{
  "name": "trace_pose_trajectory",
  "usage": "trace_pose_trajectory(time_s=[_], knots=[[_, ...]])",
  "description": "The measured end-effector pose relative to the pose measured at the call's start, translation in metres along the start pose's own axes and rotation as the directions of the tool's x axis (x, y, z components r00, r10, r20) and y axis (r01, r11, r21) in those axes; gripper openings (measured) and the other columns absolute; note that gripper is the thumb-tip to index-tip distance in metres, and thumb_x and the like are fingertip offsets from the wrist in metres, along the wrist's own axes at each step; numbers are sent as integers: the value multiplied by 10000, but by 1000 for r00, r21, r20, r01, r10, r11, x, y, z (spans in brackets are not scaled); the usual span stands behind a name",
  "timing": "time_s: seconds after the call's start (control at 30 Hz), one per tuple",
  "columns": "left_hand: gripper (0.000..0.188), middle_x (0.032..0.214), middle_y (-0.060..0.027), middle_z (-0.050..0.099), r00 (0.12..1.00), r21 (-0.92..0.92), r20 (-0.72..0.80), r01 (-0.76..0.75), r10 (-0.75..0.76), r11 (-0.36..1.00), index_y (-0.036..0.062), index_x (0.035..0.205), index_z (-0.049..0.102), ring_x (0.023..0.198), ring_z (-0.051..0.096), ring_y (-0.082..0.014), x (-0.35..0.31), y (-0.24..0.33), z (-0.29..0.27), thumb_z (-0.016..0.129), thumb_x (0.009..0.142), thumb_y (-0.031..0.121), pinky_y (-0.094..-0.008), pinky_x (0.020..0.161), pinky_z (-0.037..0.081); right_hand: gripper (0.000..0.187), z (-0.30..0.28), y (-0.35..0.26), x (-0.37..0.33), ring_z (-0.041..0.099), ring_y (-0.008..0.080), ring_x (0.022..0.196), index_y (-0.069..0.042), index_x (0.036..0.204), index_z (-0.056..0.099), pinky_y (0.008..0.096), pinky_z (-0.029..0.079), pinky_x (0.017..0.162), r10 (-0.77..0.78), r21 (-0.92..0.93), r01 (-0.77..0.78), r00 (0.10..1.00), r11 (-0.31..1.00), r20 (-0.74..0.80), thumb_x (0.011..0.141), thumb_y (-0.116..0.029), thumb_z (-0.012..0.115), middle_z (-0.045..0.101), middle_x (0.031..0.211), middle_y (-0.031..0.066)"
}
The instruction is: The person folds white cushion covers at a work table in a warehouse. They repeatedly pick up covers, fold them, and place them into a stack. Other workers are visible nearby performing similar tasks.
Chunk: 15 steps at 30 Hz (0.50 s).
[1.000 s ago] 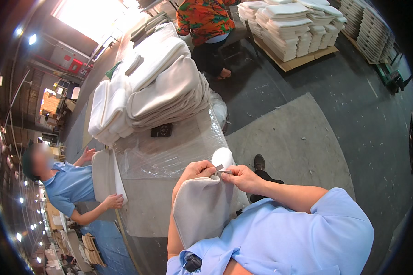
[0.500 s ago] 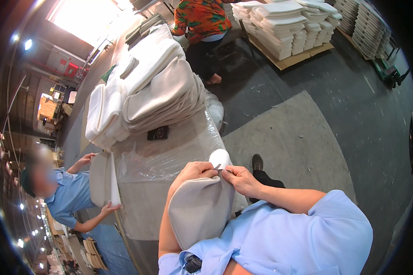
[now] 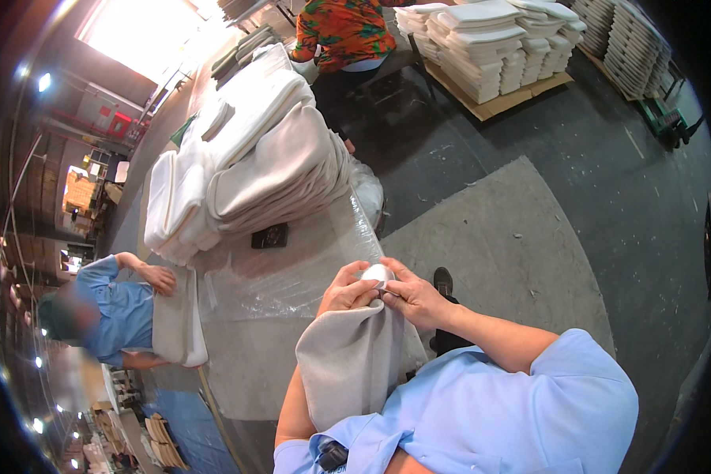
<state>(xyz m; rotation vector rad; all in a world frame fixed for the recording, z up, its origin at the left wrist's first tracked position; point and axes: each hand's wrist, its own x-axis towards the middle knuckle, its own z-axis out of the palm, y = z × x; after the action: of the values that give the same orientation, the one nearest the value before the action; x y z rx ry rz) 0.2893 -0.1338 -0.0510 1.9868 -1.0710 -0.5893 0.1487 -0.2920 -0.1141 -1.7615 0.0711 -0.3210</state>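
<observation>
A grey fabric cover (image 3: pixel 341 359) hangs in front of my chest, close to the table's near corner. My left hand (image 3: pixel 344 291) grips its gathered upper edge, fingers curled round it. Opposite, my right hand (image 3: pixel 415 295) pinches the same edge, thumb beside the left thumb and fingers over the far side. Between the hands a rounded, pale, shiny end (image 3: pixel 378 273) bulges out; whether it is fabric or the white padding seen earlier is hard to tell. The cover's lower part rests against my left forearm and shirt.
A plastic-wrapped table (image 3: pixel 316 241) carries piled grey covers (image 3: pixel 280 170), white pads (image 3: pixel 265 99) and a flat black object (image 3: pixel 269 235). At left a co-worker (image 3: pixel 118 304) handles a grey-and-white pad (image 3: pixel 180 320). Another person (image 3: pixel 344 35) stands beyond, near stacked white pads (image 3: pixel 478 47) on cardboard.
My fingers have moved up round the white end, which now looks smaller and greyer. The left hand has opened its fist into a finger grip. The co-worker has leaned over their pad.
</observation>
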Motion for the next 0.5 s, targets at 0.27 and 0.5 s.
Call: trace_pose_trajectory(time_s=[0.27,0.5], knots=[[138,1124,-92,712,997,7,-71,-31,31,1000,43,1067,811,906,708,-196,20,-6,10,762,939,63,-324,768,560,284,-2,13,14,652,302,1246,-20,1257,706,395,517,1036,90,155,-81,995,985,-49,1091,-205,569,655,1375,180],[160,944,-93,692,979,67,-45,201,-198,977,6,965,797,796,660,-200,50,-26,24,785,919,159,-338,704,518,298,10,46,28,679,221,866,28,1055,723,350,526,784,441,328,-366,877,871,-190,1075,-243,600,724,963,115]])
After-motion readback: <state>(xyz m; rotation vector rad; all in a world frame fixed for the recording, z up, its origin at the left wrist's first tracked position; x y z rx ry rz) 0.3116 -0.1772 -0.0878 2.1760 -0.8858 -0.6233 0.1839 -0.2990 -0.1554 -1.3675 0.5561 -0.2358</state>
